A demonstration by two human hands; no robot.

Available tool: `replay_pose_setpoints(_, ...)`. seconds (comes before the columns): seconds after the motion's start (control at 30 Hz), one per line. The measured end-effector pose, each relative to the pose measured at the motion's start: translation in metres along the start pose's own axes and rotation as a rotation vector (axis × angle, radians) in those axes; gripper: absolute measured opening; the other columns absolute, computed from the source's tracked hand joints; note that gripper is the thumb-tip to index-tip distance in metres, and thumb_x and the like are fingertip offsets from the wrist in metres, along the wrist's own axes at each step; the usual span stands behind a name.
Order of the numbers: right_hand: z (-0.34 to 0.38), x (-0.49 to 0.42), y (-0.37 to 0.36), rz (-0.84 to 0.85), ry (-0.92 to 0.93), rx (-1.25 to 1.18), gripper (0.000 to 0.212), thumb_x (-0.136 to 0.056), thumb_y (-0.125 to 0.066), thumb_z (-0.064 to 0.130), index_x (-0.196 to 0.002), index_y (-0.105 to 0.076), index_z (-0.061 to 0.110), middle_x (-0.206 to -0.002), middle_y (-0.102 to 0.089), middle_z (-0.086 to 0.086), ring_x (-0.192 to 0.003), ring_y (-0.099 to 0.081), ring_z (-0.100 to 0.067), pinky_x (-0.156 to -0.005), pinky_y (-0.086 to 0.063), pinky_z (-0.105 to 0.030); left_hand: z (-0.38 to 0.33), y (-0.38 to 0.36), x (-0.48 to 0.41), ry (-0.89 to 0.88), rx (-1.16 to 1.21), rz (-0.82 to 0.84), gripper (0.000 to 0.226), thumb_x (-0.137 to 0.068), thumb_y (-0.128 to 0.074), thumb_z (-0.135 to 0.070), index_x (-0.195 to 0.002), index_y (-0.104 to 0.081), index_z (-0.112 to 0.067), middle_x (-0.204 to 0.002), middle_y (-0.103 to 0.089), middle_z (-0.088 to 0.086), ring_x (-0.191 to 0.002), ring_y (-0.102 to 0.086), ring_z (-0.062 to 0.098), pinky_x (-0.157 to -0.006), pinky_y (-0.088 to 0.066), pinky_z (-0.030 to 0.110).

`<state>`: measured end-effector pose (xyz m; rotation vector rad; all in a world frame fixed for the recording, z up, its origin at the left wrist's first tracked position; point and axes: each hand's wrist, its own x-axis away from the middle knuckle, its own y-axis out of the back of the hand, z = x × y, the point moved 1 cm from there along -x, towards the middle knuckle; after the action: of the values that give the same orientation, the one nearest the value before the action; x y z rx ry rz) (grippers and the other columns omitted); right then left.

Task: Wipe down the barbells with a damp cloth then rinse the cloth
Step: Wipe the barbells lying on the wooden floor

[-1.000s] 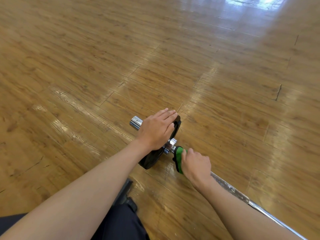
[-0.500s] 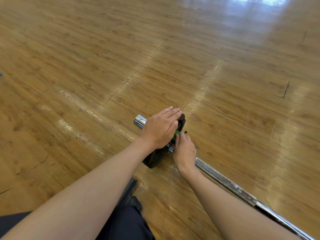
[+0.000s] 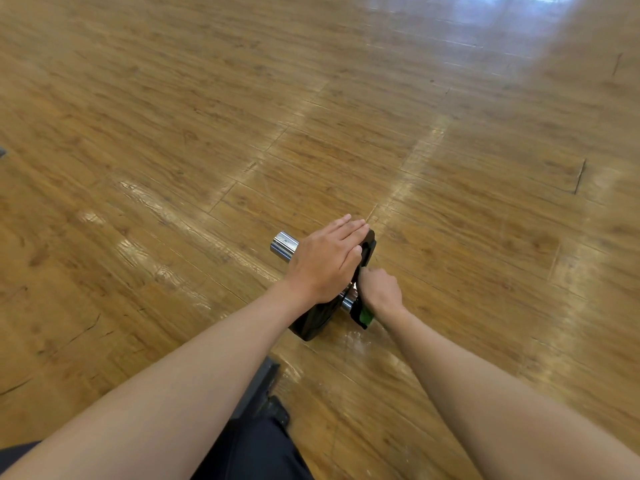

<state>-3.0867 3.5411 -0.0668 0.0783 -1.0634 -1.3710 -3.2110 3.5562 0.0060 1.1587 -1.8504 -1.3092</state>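
Observation:
A barbell lies on the wooden floor. Its chrome sleeve end (image 3: 284,245) sticks out left of a black weight plate (image 3: 313,323). My left hand (image 3: 325,261) rests flat on top of the plate, fingers straight. My right hand (image 3: 381,292) grips a green cloth (image 3: 365,317) against the inner side of the plate, beside the chrome collar (image 3: 349,301). Only a small green part of the cloth shows below the hand. My right forearm hides the bar's shaft.
Glossy wooden floor (image 3: 450,150) spreads all around. A dark grey object (image 3: 258,389) lies on the floor beside my dark trouser leg (image 3: 249,452) at the bottom middle. A small dark edge (image 3: 2,152) shows at the far left.
My right hand with the green cloth slid along the bar up to the plate and now sits against its inner side. My left hand stayed on the plate.

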Motion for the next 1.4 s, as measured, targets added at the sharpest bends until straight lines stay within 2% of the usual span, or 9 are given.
replay_pose_setpoints(0.13, -0.018, 0.039, -0.049, -0.466, 0.384, 0.189, 0.042, -0.095, -0.029, 0.012, -0.122, -0.058, -0.001, -0.12, -0.061, -0.021, -0.108, -0.058, -0.041, -0.094, -0.047, -0.051, -0.001, -0.001, -0.008, 0.007, 0.027, 0.02, 0.063, -0.099, -0.016, -0.035, -0.149, -0.048, -0.014, -0.156, -0.045, -0.003, -0.149, -0.028, 0.012, -0.12, -0.03, 0.034)
replay_pose_setpoints(0.27, -0.027, 0.058, -0.066, -0.482, 0.46, 0.397, 0.061, -0.094, -0.029, 0.0, -0.154, -0.03, -0.004, -0.156, -0.034, -0.027, -0.145, -0.032, -0.047, -0.12, -0.027, -0.059, -0.003, 0.0, -0.014, 0.023, 0.007, 0.054, 0.059, -0.1, -0.021, -0.032, -0.15, -0.046, -0.016, -0.157, -0.042, -0.004, -0.15, -0.026, 0.01, -0.121, -0.028, 0.035)
replay_pose_setpoints(0.4, -0.027, 0.048, -0.05, -0.472, 0.525, 0.516, 0.057, -0.093, -0.025, 0.005, -0.147, -0.041, -0.005, -0.149, -0.045, -0.027, -0.134, -0.048, -0.046, -0.115, -0.038, -0.057, -0.004, 0.002, -0.022, 0.039, -0.015, 0.088, 0.061, -0.098, -0.019, -0.033, -0.151, -0.044, -0.018, -0.158, -0.04, -0.006, -0.15, -0.025, 0.01, -0.121, -0.027, 0.035)
replay_pose_setpoints(0.53, -0.047, 0.041, -0.02, -0.483, 0.622, 0.535, 0.063, -0.073, -0.056, -0.011, -0.136, -0.055, -0.004, -0.133, -0.062, -0.022, -0.116, -0.065, -0.034, -0.109, -0.047, -0.049, -0.007, 0.002, -0.036, 0.034, -0.043, 0.14, 0.066, -0.095, -0.016, -0.037, -0.152, -0.042, -0.018, -0.159, -0.038, -0.005, -0.15, -0.025, 0.011, -0.121, -0.025, 0.034)
replay_pose_setpoints(0.63, -0.083, 0.048, -0.005, -0.454, 0.637, 0.583, 0.062, -0.073, -0.081, 0.003, -0.13, -0.057, 0.0, -0.121, -0.066, -0.014, -0.107, -0.066, -0.031, -0.11, -0.047, -0.046, -0.006, 0.001, -0.04, 0.034, -0.057, 0.157, 0.062, -0.098, -0.019, -0.036, -0.153, -0.041, -0.019, -0.16, -0.037, -0.006, -0.151, -0.023, 0.01, -0.121, -0.025, 0.033)
replay_pose_setpoints(0.8, -0.133, 0.067, 0.018, -0.482, 0.578, 0.572, 0.064, -0.062, -0.082, 0.0, -0.124, -0.066, 0.001, -0.12, -0.069, -0.014, -0.106, -0.068, -0.033, -0.104, -0.051, -0.048, -0.007, 0.005, -0.037, 0.033, -0.043, 0.167, 0.057, -0.1, -0.025, -0.035, -0.153, -0.041, -0.021, -0.159, -0.037, -0.009, -0.151, -0.023, 0.008, -0.119, -0.025, 0.032)
replay_pose_setpoints(1.0, -0.101, 0.055, -0.003, -0.583, 0.539, 0.588, 0.029, -0.091, -0.054, 0.008, -0.119, -0.062, 0.001, -0.106, -0.067, -0.013, -0.1, -0.065, -0.032, -0.106, -0.047, -0.05, -0.007, 0.003, -0.04, 0.041, -0.05, 0.166, 0.063, -0.095, -0.022, -0.039, -0.152, -0.042, -0.022, -0.159, -0.039, -0.009, -0.15, -0.025, 0.01, -0.12, -0.029, 0.036)
replay_pose_setpoints(1.17, -0.059, 0.034, -0.029, -0.593, 0.523, 0.608, 0.059, -0.085, -0.027, 0.01, -0.133, -0.058, -0.005, -0.11, -0.067, -0.016, -0.09, -0.065, -0.034, -0.095, -0.053, -0.047, -0.009, 0.001, -0.04, 0.036, -0.07, 0.146, 0.064, -0.093, -0.022, -0.036, -0.151, -0.045, -0.02, -0.157, -0.041, -0.007, -0.15, -0.027, 0.011, -0.118, -0.031, 0.036)
replay_pose_setpoints(1.4, -0.089, 0.042, -0.014, -0.648, 0.524, 0.706, 0.034, -0.094, -0.066, 0.038, -0.113, -0.061, 0.01, -0.09, -0.063, -0.007, -0.071, -0.059, -0.026, -0.06, -0.042, -0.037, -0.009, 0.004, -0.041, 0.043, -0.043, 0.149, 0.06, -0.095, -0.027, -0.034, -0.149, -0.047, -0.02, -0.156, -0.042, -0.008, -0.149, -0.027, 0.01, -0.116, -0.03, 0.035)
